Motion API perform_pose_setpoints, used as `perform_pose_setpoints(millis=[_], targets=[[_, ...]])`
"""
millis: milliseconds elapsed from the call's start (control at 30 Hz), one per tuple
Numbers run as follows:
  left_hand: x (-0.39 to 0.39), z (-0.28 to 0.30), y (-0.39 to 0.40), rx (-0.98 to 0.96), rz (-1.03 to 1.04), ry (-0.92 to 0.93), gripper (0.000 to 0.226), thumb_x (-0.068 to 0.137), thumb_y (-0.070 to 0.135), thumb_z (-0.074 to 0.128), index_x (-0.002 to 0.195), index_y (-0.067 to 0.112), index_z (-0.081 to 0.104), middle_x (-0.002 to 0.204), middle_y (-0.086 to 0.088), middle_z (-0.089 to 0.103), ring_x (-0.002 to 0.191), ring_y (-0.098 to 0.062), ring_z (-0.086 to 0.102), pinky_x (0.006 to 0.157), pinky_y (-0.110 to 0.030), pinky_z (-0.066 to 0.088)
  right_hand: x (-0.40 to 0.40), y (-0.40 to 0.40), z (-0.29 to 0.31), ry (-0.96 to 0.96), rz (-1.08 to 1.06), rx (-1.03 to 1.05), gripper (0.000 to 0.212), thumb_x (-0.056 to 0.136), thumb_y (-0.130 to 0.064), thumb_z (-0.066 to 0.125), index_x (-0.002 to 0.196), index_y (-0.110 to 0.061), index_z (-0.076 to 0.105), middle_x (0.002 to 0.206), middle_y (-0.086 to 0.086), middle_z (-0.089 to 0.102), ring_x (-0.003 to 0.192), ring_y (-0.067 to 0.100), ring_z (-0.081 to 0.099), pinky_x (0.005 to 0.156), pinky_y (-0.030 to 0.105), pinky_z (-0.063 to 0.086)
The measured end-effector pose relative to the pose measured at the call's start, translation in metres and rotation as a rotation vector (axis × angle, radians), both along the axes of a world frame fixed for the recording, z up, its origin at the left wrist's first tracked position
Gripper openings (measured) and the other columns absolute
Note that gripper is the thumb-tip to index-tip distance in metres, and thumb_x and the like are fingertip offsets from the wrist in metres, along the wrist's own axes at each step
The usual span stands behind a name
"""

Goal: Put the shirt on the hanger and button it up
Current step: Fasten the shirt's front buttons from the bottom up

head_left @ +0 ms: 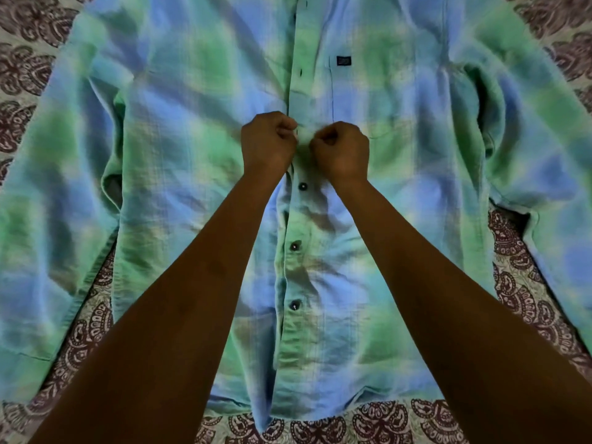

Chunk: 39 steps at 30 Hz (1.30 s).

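Head view: the green-and-blue plaid shirt (192, 139) lies flat, front up, filling the frame, hem at 6 o'clock. Its placket (293, 219) runs up the middle, with three dark buttons (302, 186) fastened below the hands. The left hand (267, 144) and right hand (341, 150) each have a narrow grip pinching the placket edges, nearly touching. Patterned bedsheet (512, 251) shows past the sleeves at 3, 6 and 9 o'clock.
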<state>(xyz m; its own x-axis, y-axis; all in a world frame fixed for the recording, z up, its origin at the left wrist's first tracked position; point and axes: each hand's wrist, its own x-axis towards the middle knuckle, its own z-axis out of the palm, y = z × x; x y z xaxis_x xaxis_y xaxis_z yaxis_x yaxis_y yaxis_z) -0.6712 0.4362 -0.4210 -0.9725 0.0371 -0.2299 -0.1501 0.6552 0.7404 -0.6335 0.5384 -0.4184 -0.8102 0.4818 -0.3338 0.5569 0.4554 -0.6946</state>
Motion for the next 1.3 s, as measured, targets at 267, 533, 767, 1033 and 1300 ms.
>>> perform_pose_setpoints(millis=[267,533,767,1033,1300], targets=[[-0.002,0.0,-0.007,0.153,0.153,-0.093,0.031,0.068,0.003,0.043,0.084,0.008,0.069,0.092,-0.015,0.071,0.086,-0.028,0.069,0.082,-0.04,0.057,0.001,-0.019,0.001,0.014,0.323,0.197,0.044,0.076,-0.037,0.066,0.109,-0.012,0.052,0.105,0.004,0.055,0.084,0.02,0.056,0.063,0.029,0.039],[-0.006,-0.001,-0.006,0.055,0.05,-0.14,0.019,0.077,0.004,0.064,0.094,0.009,0.072,0.098,-0.01,0.072,0.095,-0.023,0.067,0.091,-0.03,0.052,-0.005,-0.007,-0.004,0.075,0.046,0.048,0.014,0.081,-0.02,0.06,0.085,-0.009,0.065,0.087,0.01,0.068,0.077,0.02,0.057,0.062,0.026,0.036],[-0.001,0.0,0.007,-0.211,-0.102,-0.006,0.019,0.08,0.005,0.053,0.085,0.012,0.07,0.097,-0.008,0.071,0.093,-0.026,0.064,0.082,-0.037,0.053,0.002,0.005,-0.018,0.081,-0.244,-0.526,0.014,0.069,-0.015,0.064,0.058,-0.023,0.066,0.068,0.006,0.067,0.07,0.026,0.062,0.081,0.054,0.053],[-0.002,0.001,0.011,0.176,0.171,-0.17,0.027,0.071,0.007,0.066,0.052,0.025,0.063,0.075,-0.011,0.073,0.078,-0.03,0.07,0.078,-0.042,0.058,0.015,-0.005,-0.025,0.187,-0.278,-0.56,0.015,0.072,-0.014,0.063,0.067,-0.028,0.066,0.077,0.0,0.068,0.082,0.022,0.063,0.092,0.047,0.051],[0.004,-0.001,0.013,0.264,0.188,-0.169,0.028,0.074,0.005,0.064,0.056,0.027,0.062,0.074,-0.009,0.071,0.08,-0.029,0.071,0.082,-0.042,0.057,0.017,-0.007,-0.025,0.196,-0.182,-0.51,0.022,0.087,-0.009,0.054,0.09,-0.023,0.07,0.092,0.002,0.071,0.091,0.021,0.067,0.094,0.045,0.051]])
